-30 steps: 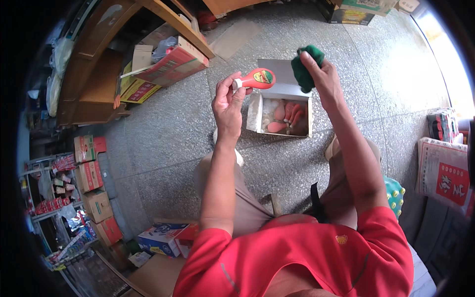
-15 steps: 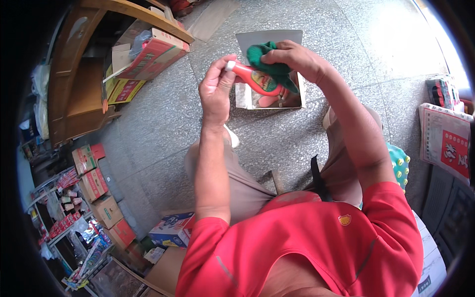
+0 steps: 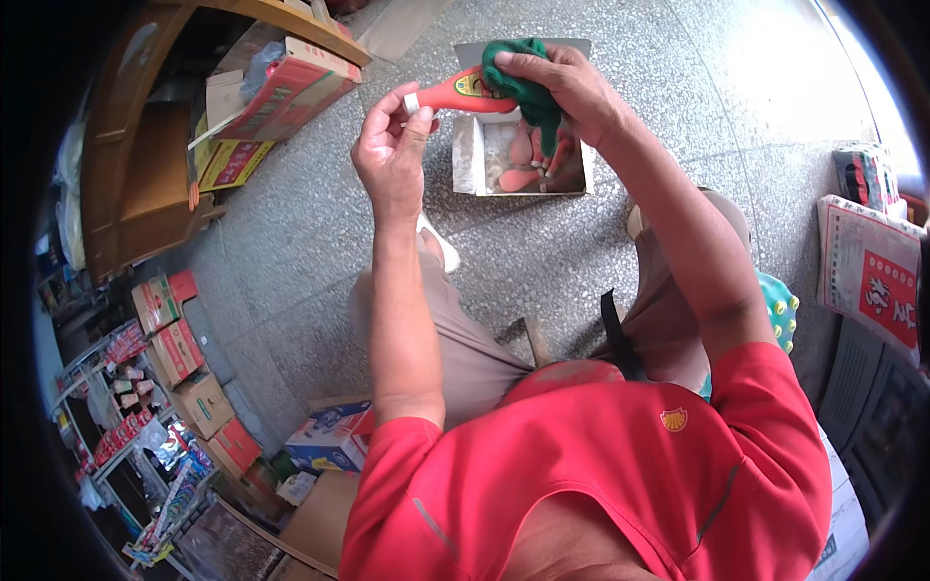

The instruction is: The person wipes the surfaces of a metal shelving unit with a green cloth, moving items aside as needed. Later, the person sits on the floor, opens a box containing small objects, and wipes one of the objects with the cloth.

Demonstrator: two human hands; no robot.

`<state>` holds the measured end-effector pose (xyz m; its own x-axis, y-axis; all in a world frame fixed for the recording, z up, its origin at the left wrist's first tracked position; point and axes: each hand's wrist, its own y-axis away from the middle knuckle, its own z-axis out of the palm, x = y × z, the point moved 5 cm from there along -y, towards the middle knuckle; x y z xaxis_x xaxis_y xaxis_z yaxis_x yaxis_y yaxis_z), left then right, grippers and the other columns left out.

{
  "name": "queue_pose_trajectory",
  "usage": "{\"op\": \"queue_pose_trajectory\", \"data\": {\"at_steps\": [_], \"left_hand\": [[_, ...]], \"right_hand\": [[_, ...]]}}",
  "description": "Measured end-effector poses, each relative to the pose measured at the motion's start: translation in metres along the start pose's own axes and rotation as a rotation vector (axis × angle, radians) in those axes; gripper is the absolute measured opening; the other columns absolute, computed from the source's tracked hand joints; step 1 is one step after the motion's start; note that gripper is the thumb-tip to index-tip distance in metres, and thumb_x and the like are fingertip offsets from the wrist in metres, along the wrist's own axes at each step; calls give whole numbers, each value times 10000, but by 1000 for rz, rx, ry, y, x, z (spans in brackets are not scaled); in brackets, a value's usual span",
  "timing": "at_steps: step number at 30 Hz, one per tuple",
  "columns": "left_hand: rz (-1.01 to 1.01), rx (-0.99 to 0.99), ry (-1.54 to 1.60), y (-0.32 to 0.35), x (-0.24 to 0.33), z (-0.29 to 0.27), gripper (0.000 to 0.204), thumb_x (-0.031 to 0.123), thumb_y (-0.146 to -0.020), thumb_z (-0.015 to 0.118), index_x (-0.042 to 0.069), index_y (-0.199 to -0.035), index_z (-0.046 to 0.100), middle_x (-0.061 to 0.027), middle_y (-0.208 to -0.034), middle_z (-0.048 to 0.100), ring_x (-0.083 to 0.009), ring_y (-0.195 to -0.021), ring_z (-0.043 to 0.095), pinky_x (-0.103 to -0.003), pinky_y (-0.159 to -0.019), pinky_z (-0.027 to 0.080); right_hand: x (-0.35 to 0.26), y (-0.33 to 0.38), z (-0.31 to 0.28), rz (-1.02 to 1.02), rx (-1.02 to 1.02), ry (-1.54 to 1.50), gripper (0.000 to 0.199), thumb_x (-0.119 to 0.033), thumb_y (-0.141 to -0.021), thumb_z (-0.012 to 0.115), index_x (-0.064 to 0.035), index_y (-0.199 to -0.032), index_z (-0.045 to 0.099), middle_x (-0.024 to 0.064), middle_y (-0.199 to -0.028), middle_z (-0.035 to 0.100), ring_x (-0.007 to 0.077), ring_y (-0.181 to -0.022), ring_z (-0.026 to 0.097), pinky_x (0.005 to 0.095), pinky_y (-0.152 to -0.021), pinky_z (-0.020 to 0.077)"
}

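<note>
A red bottle (image 3: 448, 95) with a white cap and a printed label lies sideways in the air above an open box. The fingers of my left hand (image 3: 392, 160) are closed round its capped end. My right hand (image 3: 581, 92) grips a bunched green cloth (image 3: 531, 95), which covers the bottle's wide end; part of the cloth hangs down over the box. Inside the white-walled cardboard box (image 3: 469, 160) lie several red-pink, bottle-shaped pieces (image 3: 518, 179). The cloth hides part of them.
The box stands on a speckled stone floor (image 3: 320, 213) beyond my feet. A wooden cabinet (image 3: 107, 184) with a red carton (image 3: 300, 92) is at the far left. Shelves of packets (image 3: 145, 436) and stacked cartons (image 3: 179, 349) fill the near left. Packaged goods (image 3: 870, 271) stand at the right.
Both hands have moved a little up and left with the bottle. It has turned closer to level, and the cloth now covers its wide end. More of the box's contents shows.
</note>
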<state>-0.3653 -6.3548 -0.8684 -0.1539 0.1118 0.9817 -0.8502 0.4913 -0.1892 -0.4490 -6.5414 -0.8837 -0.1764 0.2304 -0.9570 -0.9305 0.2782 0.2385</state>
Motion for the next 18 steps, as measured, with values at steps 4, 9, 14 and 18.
{"op": "queue_pose_trajectory", "data": {"at_steps": [4,9,14,18], "left_hand": [[-24,-57,-54,2,-13,8,294,74,-843,683,-66,-1085,593,-96,-928,644,-137,-801,632,-277,-750,543],[-264,-31,124,8,-23,17,292,178,-816,726,-46,-971,619,-115,-814,656,-161,-693,636,-305,-712,553],[-635,-116,624,10,-58,3,232,199,-880,645,-26,-928,621,-109,-783,648,-180,-638,623,-413,-760,567],[-680,-76,535,18,-66,-12,206,179,-894,618,-27,-912,627,-111,-791,651,-185,-642,624,-431,-783,566]], "right_hand": [[-6,3,-20,8,148,9,317,-270,-883,653,4,-1040,622,67,-821,662,97,-701,641,246,-575,537],[1,2,-17,-7,215,-303,317,-345,-889,588,-39,-832,650,44,-675,617,116,-540,549,262,-483,445],[-11,10,-7,-66,128,-120,318,-351,-903,599,-47,-813,629,5,-645,576,83,-538,519,247,-489,414],[-19,18,-5,-137,148,-71,289,-328,-899,617,-55,-805,617,-8,-658,563,70,-553,501,237,-491,393]]}}
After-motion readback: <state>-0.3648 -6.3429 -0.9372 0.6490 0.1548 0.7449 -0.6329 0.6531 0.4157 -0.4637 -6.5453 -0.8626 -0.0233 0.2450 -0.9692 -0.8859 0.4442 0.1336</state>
